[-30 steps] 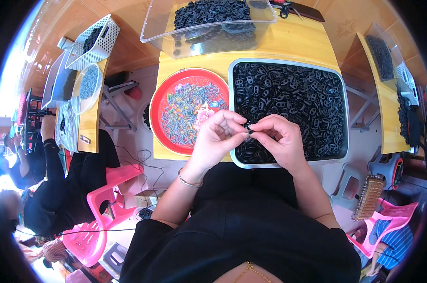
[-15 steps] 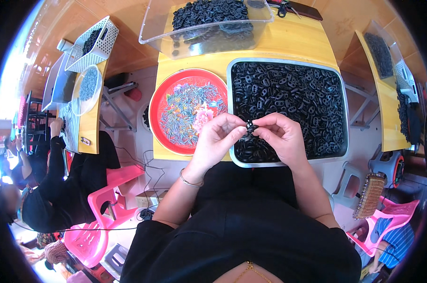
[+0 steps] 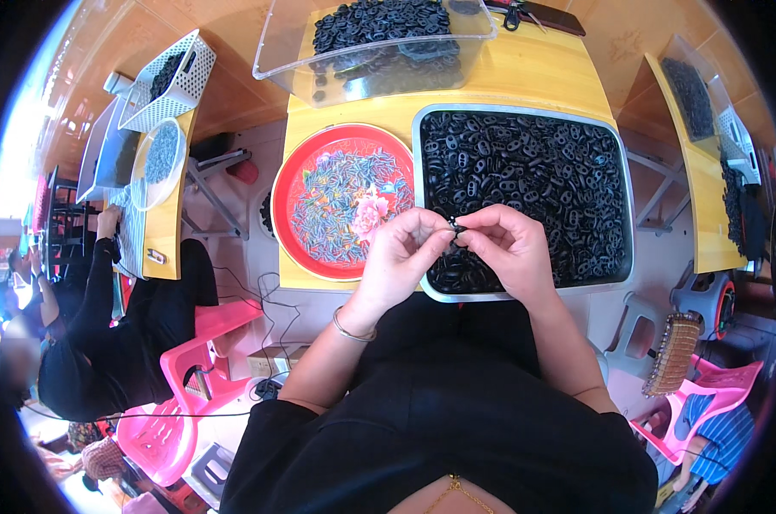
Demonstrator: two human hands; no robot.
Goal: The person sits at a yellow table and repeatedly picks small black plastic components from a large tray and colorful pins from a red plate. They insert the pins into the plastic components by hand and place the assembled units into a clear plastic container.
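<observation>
Above the near left part of a metal tray [image 3: 525,295], my two hands meet fingertip to fingertip. A small black plastic piece [image 3: 456,229] is between them, mostly covered by the fingers; it looks like the two-holed cord locks in the tray. My left hand [image 3: 402,248] pinches it from the left, thumb against forefinger. From the right, my right hand [image 3: 512,248] pinches it the same way. Many loose black two-holed cord locks [image 3: 525,163] fill the tray. Beside it, left of my left hand, a round red tray [image 3: 287,244] holds small metal springs [image 3: 332,210] over a printed flower.
A clear plastic bin [image 3: 272,73] of black parts stands at the back of the yellow table [image 3: 568,81], with scissors [image 3: 513,15] nearby. To the left, another person [image 3: 105,343] sits at a side table [image 3: 167,227]. Pink chairs [image 3: 182,411] and cables [image 3: 272,325] are around.
My fingers have shifted slightly around the black piece, and less of it shows now. My left wrist has moved a little to the right. The person at left has moved an arm.
</observation>
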